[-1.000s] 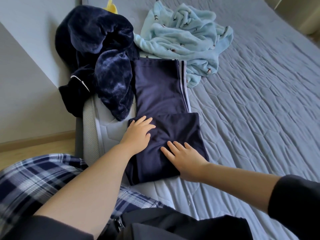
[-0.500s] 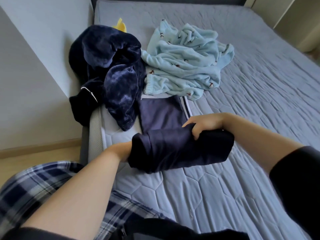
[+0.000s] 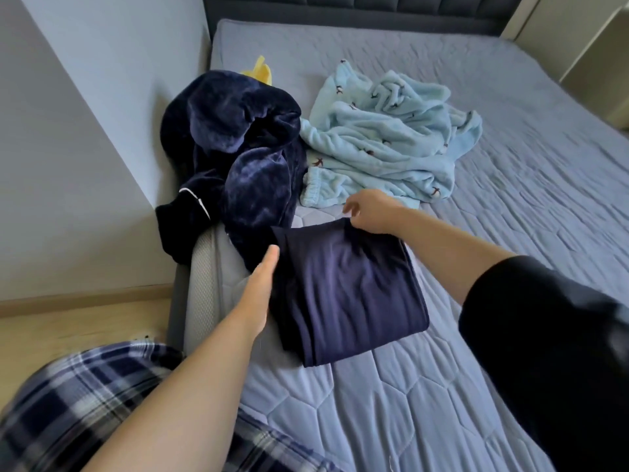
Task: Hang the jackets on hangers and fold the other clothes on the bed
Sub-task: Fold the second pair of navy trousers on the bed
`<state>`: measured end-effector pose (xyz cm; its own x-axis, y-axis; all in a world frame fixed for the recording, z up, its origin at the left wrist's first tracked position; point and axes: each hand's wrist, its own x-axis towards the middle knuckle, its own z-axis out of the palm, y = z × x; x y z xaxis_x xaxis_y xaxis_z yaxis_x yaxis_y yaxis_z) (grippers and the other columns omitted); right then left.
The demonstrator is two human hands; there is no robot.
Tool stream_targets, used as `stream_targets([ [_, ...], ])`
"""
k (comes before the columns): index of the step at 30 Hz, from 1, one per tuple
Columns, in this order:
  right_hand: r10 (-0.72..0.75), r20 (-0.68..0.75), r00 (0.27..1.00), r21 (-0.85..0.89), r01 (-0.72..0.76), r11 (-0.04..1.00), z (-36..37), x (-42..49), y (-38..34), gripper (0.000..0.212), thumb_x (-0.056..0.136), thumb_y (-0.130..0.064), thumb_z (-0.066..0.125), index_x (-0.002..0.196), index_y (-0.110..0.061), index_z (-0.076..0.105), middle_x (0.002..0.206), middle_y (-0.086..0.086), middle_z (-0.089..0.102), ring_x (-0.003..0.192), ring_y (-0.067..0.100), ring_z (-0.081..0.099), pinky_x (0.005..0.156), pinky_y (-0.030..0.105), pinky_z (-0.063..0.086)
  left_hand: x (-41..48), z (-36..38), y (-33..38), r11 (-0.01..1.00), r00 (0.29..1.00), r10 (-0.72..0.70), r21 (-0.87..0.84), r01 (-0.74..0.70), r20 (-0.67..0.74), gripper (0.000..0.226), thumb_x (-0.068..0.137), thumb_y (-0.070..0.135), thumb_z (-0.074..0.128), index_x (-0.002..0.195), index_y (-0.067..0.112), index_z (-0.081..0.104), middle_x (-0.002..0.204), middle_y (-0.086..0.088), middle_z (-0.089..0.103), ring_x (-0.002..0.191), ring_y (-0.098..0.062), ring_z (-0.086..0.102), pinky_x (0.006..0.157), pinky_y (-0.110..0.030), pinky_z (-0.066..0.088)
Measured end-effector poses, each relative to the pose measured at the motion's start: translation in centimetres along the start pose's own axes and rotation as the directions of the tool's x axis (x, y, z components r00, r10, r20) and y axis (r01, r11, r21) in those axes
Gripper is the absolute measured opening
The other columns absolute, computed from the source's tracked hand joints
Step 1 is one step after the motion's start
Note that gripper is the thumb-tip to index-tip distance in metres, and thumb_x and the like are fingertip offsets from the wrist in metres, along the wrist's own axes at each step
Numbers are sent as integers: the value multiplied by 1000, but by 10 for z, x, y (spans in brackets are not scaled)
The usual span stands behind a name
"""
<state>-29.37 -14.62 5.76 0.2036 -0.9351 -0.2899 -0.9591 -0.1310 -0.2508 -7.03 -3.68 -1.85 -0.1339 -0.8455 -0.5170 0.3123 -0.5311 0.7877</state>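
The folded navy garment [image 3: 347, 294] lies flat on the bed [image 3: 510, 165] near its left edge. My left hand [image 3: 262, 284] lies with straight fingers along the garment's left side. My right hand [image 3: 371, 212] is at the garment's far edge, its fingers loosely curled and its underside touching the cloth. A dark blue velvet jacket [image 3: 238, 158] is heaped at the bed's left edge and hangs partly over the side. A light blue fleece garment [image 3: 384, 141] lies crumpled behind the folded one.
A yellow item [image 3: 261, 70] peeks out behind the velvet jacket. The wall [image 3: 85, 131] runs close along the bed's left side, with wooden floor [image 3: 68, 328] below. The dark headboard [image 3: 357, 8] closes the far end. My plaid-clad leg [image 3: 68, 413] is at the lower left.
The navy garment's near half was lifted and folded over the rest; it now lies as a compact rectangle. My right hand has loosened at its far edge and my left hand came out to its side.
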Motion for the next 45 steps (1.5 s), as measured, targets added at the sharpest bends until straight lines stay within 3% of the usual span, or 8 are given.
stream_targets([
  [4,279,-327,903,238,-207,949,35,0,24,53,85,-40,62,129,-13,53,130,8,54,118,27,52,92,36,44,1,14,-14,867,979,109,498,-8,-173,85,70,43,79,139,18,37,138,0,47,120,-17,51,101,-31,41],
  [7,506,-37,862,750,-310,584,62,-23,55,63,79,-53,68,125,-12,58,124,5,62,112,23,59,96,35,47,4,20,-22,811,961,91,579,80,-260,99,66,44,82,143,13,26,142,-5,41,123,-24,49,92,-29,39],
  [11,328,527,784,798,-589,129,90,-60,74,63,69,-57,74,111,-11,66,105,10,72,95,24,70,81,33,55,5,27,-25,891,967,-80,418,179,-243,102,71,34,81,147,11,15,145,-5,39,126,-26,46,95,-32,37],
  [21,19,444,896,879,-432,-201,112,-110,63,39,66,-24,82,101,-10,75,103,10,72,93,24,70,74,36,58,-1,-5,45,941,956,-149,333,58,252,45,67,17,72,111,16,66,102,-3,74,89,-20,71,71,-27,55],
  [26,115,468,876,883,-461,-84,124,-118,68,48,85,-43,57,121,-11,61,105,10,70,86,22,67,73,32,54,1,-14,26,112,984,168,993,37,-56,54,88,40,61,134,16,46,135,-4,53,118,-24,53,84,-31,40],
  [28,212,386,898,922,-365,-129,119,-108,70,44,93,-43,52,123,-12,61,113,10,68,97,23,65,84,34,52,-1,-3,16,10,922,387,1000,-29,22,53,91,43,53,136,16,41,131,-6,53,117,-28,51,83,-37,42],
  [34,353,365,861,930,-351,-103,118,-87,47,48,81,-33,74,119,-7,63,108,9,71,99,22,69,82,34,55,14,2,0,400,948,264,915,57,-175,64,93,53,44,139,12,26,130,-11,52,108,-30,53,79,-38,41],
  [45,426,314,848,948,-253,-195,78,-86,27,33,85,-17,68,114,0,64,86,12,71,72,21,68,64,30,55,26,-14,-4,597,937,286,802,-12,-199,43,95,47,43,130,21,39,103,1,56,91,-22,56,88,-42,48],
])
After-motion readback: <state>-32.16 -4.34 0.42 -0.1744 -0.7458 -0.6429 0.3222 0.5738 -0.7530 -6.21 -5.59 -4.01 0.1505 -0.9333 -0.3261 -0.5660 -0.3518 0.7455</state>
